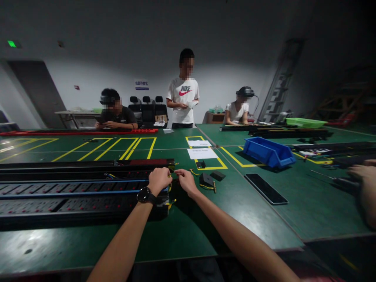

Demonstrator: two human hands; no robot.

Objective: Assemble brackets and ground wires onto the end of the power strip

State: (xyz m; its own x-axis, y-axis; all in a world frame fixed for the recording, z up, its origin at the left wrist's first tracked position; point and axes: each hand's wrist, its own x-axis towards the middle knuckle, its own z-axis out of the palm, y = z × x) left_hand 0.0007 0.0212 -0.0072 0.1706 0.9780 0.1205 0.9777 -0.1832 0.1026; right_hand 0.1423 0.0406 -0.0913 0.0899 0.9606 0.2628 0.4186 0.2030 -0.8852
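My left hand (159, 179), with a black watch on its wrist, is closed at the right end of a long black power strip (82, 196) that lies across the green table (182, 231). My right hand (185, 181) is pinched close beside it, fingertips toward the left hand. Thin yellow wires (172, 203) stick out of the strip's end between and below both hands. What the fingers hold is too small to make out. A black end cap (207, 179) with a yellow wire lies just right of my right hand.
A blue bin (268, 152), a dark phone-like slab (266, 188) and white papers (202, 153) lie to the right. Another person's hand (362, 174) works at the right edge. Two people sit and one stands at the far side. A red strip (76, 133) lies far left.
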